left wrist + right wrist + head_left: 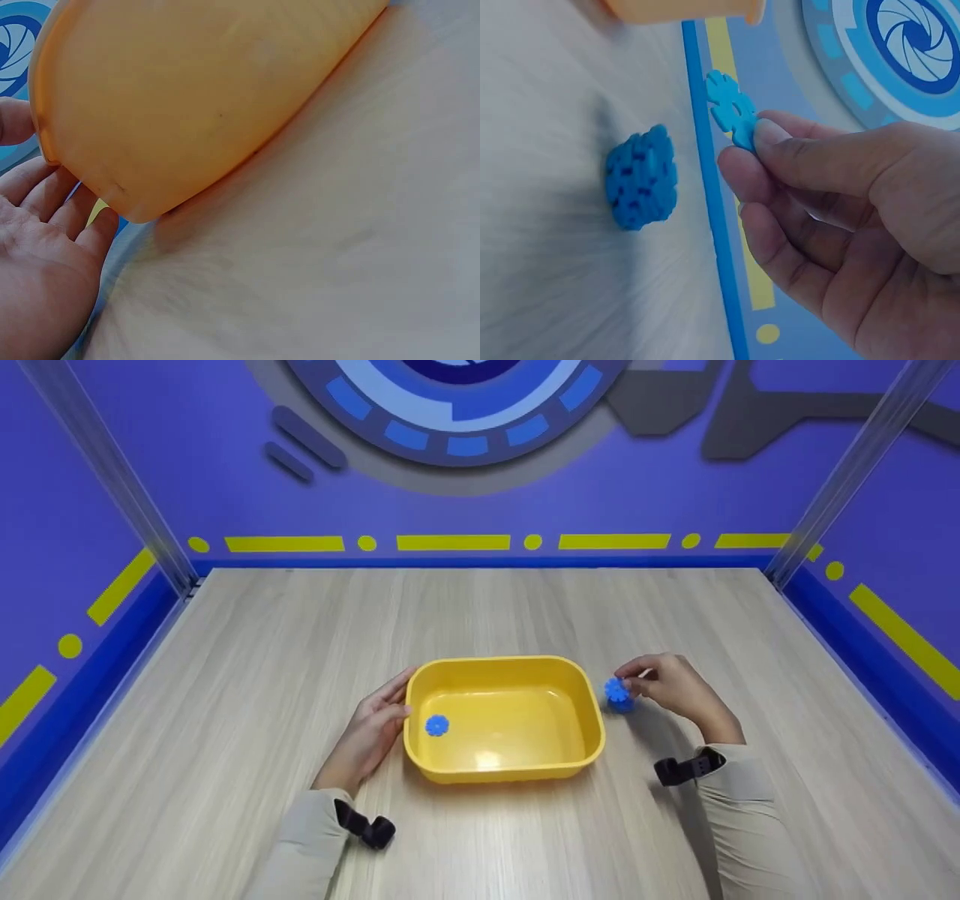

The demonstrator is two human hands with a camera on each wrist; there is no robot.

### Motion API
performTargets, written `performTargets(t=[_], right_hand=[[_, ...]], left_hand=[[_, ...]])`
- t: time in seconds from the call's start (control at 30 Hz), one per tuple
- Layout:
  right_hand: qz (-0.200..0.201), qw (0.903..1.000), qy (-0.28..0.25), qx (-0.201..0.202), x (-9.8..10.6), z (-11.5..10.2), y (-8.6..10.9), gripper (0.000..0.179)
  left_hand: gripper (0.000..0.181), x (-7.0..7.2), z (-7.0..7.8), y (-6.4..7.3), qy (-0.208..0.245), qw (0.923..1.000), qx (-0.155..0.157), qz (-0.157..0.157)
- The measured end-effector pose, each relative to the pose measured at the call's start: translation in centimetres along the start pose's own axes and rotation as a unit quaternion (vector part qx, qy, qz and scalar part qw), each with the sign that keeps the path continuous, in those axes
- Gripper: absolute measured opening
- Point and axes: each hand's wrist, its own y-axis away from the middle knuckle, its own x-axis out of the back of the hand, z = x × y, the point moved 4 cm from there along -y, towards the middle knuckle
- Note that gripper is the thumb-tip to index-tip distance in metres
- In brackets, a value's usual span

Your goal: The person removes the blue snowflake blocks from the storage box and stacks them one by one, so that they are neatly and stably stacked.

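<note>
A yellow plastic basin stands on the table, with one blue snowflake disc lying inside near its left end. My left hand holds the basin's left end, thumb at the rim and fingers along the outer wall; the left wrist view shows the basin's side beside the palm. To the right of the basin, my right hand pinches another blue snowflake disc between thumb and forefinger. Below that disc, apart from it, a short stack of blue snowflake discs sits on the table.
The wooden table reaches back to a purple-blue wall with yellow dashes. Similar panels stand on the left and right, with metal posts at the corners. A black wrist strap is on each sleeve.
</note>
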Motion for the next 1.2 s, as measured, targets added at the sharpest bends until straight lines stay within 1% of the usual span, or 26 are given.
performTargets(t=[0.3,0.5,0.67,0.83,1.0,1.2], right_hand=[[-0.012,0.9998,-0.016,-0.010,0.1,1.1,0.1,0.019],[-0.021,0.9990,-0.026,-0.030,0.0,1.5,0.1,0.021],[-0.028,0.9981,-0.025,-0.048,-0.1,1.7,0.2,0.021],[-0.032,0.9979,-0.017,-0.054,-0.1,1.9,0.1,0.021],[-0.034,0.9971,-0.031,-0.061,-0.1,1.9,0.2,0.022],[-0.036,0.9961,-0.043,-0.068,-0.1,1.9,0.4,0.023]], left_hand=[[0.065,-0.1,0.0,0.1,0.004,1.0000,0.002,0.006],[0.065,0.0,0.1,0.0,0.005,1.0000,-0.001,0.005],[0.065,0.0,0.0,0.0,-0.005,1.0000,0.000,0.001],[0.065,0.1,0.0,0.0,0.004,1.0000,-0.002,-0.001],[0.065,0.1,0.0,0.1,0.016,0.9999,-0.002,0.005],[0.065,0.1,-0.1,0.1,0.004,1.0000,0.000,0.003]])
